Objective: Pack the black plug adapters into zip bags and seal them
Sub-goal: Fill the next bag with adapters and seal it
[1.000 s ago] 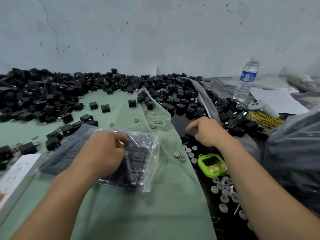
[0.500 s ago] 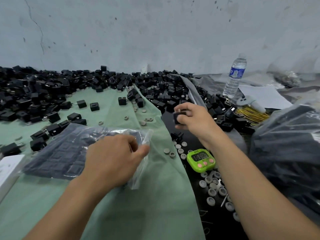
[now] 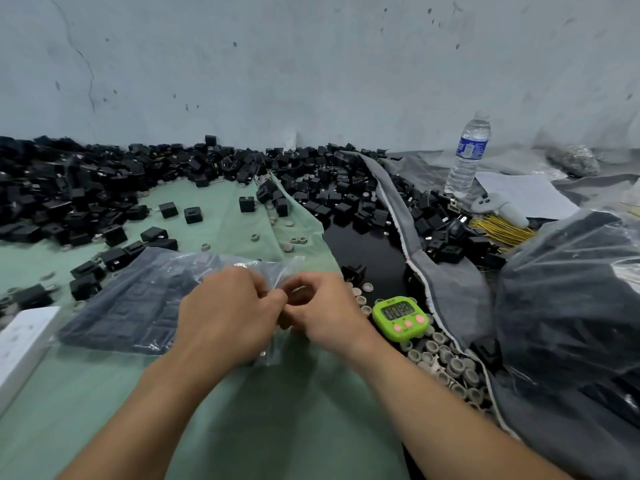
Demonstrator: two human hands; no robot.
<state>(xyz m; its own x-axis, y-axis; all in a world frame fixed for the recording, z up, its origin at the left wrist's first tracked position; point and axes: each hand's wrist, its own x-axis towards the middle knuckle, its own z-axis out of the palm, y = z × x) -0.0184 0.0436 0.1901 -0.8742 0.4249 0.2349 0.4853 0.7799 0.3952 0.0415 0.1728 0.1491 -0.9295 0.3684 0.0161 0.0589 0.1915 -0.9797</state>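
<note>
A green timer (image 3: 400, 317) sits beside scattered grey caps (image 3: 446, 358), with a water bottle (image 3: 467, 157) near the wall.

Hands: 2, bare; left hand (image 3: 228, 317) and right hand (image 3: 325, 310), both left of the timer (image 3: 401, 317).
Forearms: 2, bare.

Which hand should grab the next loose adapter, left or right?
Right, probably. The right hand is close to the adapter lying on the black surface just beyond it. The left hand lies over the zip bag and grips its mouth, so it is busy.
</note>
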